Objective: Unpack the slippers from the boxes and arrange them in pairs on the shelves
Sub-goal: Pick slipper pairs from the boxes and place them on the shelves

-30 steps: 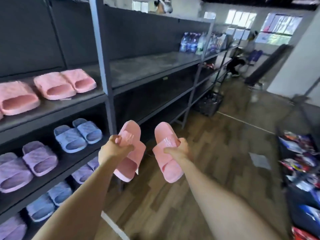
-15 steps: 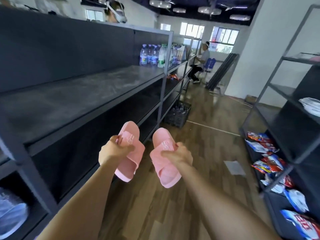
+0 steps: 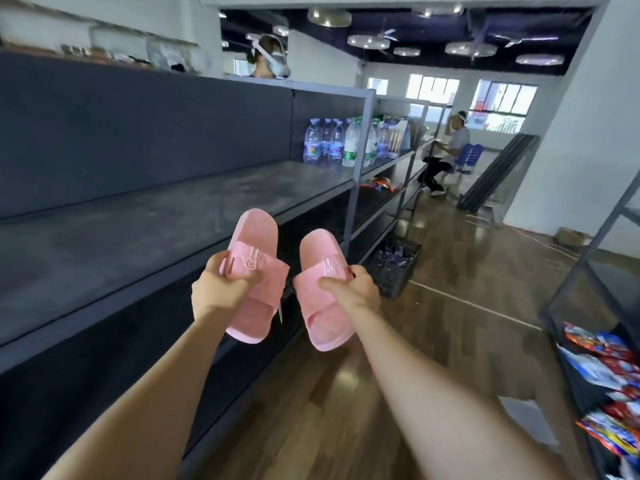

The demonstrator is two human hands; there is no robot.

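Pink slippers (image 3: 256, 230) with a rabbit mark on each strap (same pink), dark grey shelves (image 3: 138, 230), brown wood-grain floor (image 3: 467, 341)

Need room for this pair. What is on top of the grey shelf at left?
Only water bottles, at the far end of the grey shelf. The left pink slipper covers part of its front edge.

Both arms reach forward beside the dark shelf (image 3: 138, 233). The left hand (image 3: 216, 289) — nearer the shelf — grips the left pink slipper (image 3: 254, 233); the right hand (image 3: 353, 292) grips the right pink slipper (image 3: 320, 249).
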